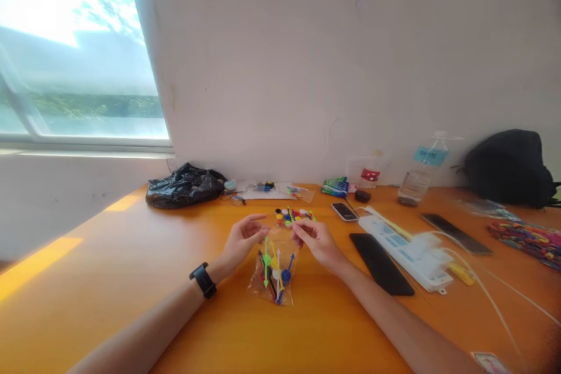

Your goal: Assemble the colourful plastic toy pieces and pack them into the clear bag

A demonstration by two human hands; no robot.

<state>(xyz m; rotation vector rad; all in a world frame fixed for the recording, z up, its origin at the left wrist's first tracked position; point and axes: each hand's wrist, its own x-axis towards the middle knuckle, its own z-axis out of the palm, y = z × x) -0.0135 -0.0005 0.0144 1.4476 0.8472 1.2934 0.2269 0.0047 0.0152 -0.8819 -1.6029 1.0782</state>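
Note:
A small clear plastic bag [275,272] with several coloured arrow-shaped picks and round pieces inside hangs above the orange table [131,280]. My left hand [242,241] pinches the bag's top left corner, and a black watch sits on that wrist. My right hand [316,241] pinches the top right corner, holding the mouth of the bag. Just behind my hands lies a small pile of loose coloured pieces [294,215] on the table.
A black plastic bag [184,185] and glasses [233,198] lie at the back left. To the right are a white power strip [409,250] with cables, three phones [380,263], a water bottle [419,175], a black backpack [511,168] and colourful items [530,239].

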